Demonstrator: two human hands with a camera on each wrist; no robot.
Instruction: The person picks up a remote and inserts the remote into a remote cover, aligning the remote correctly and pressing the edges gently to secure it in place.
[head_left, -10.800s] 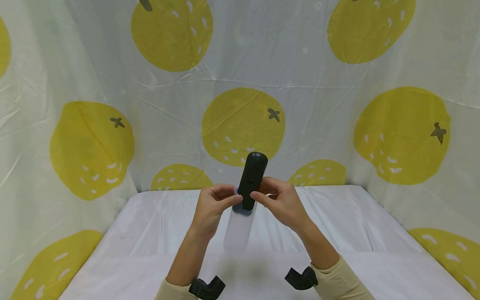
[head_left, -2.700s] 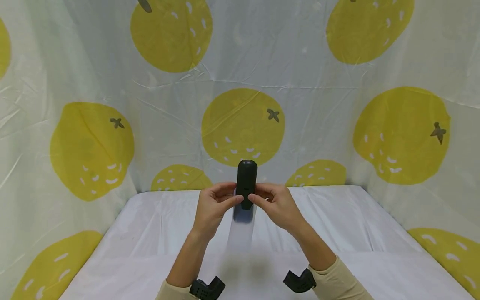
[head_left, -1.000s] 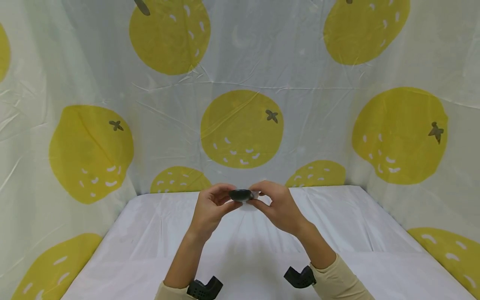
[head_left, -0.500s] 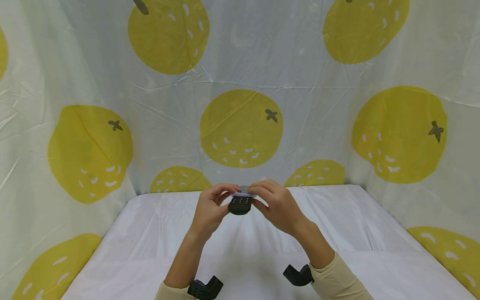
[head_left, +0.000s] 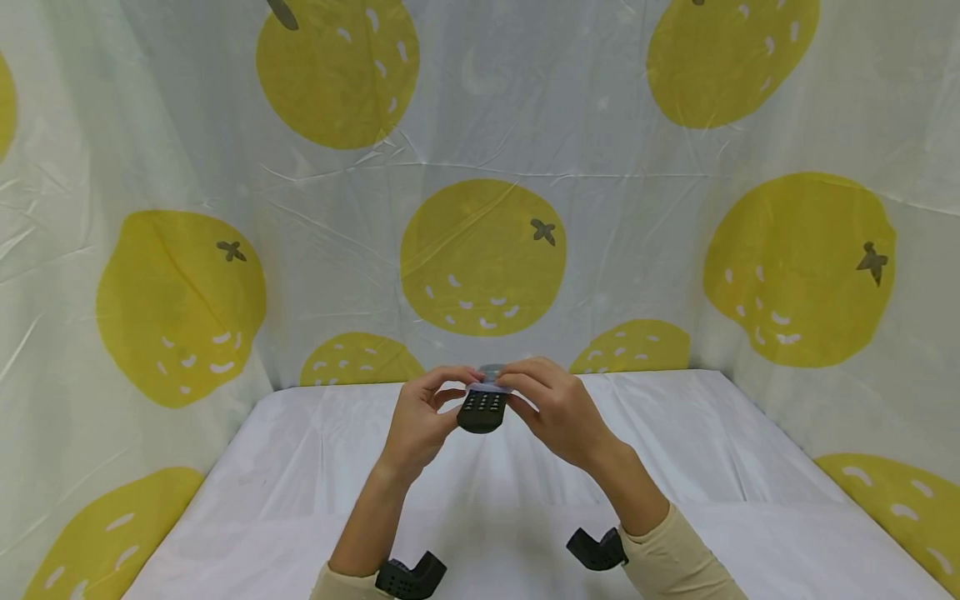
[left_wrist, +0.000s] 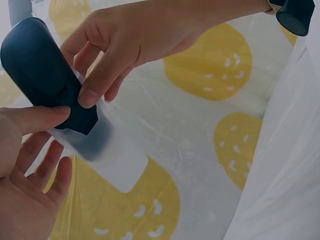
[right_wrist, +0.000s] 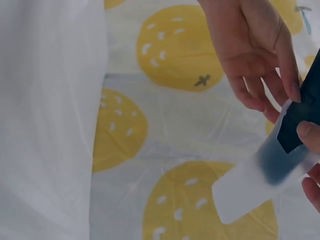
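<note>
Frosted, see-through plastic makes up the flat sleeve point(left_wrist: 117, 157) that the two hands hold in mid-air above the white-draped counter point(head_left: 360, 517), together with a dark remote point(head_left: 481, 411). In the head view the remote's keypad end points toward the person and stands outside the sleeve's mouth; the wrist views show its smooth back, and a darker stretch showing through the plastic, so its other end sits inside.

The left hand point(head_left: 420, 421) pinches the remote at the sleeve's mouth, thumb on the remote's back in the left wrist view, with the other fingers spread loosely. The right hand point(head_left: 553, 408) pinches the opposite edge of the mouth, its thumb lying against the remote.

The step in hand appears to be working the remote and sleeve along each other; whether in or out, I cannot tell from this moment. Either way, the next move seems to call for a steady hold on the sleeve's lip with one hand and an even push or pull on the remote with the other, kept straight so the thin plastic does not bunch.
</note>
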